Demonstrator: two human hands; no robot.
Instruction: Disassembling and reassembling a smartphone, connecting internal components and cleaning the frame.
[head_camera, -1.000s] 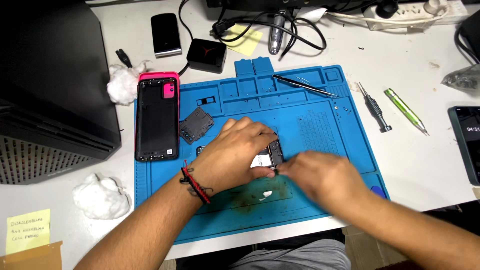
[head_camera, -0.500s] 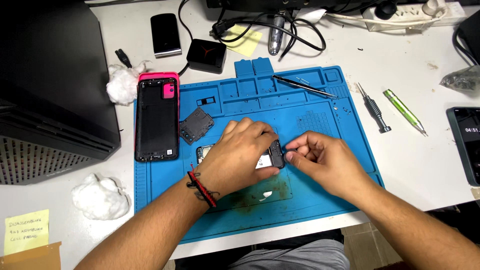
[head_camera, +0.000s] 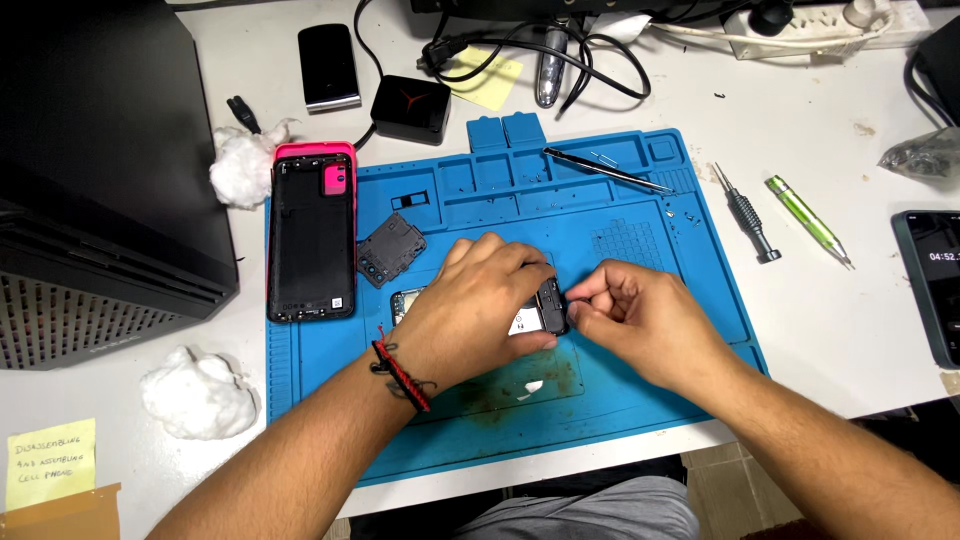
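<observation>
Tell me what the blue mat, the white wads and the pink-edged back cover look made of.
Blue mat: likely silicone rubber, matte, with moulded compartments and a stained patch. White wads: cotton wool by their fluffy, fibrous edges. Pink-edged back cover: apparently plastic, black matte inside, glossy pink rim.

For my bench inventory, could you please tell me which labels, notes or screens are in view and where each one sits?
Yellow sticky note: bottom left of the table, square, handwritten.
Second yellow sticky note: top centre, under the cables, looks blank.
Lit phone screen: right edge, dark with pale digits.
White label: on the phone under the hands, mostly hidden.
</observation>
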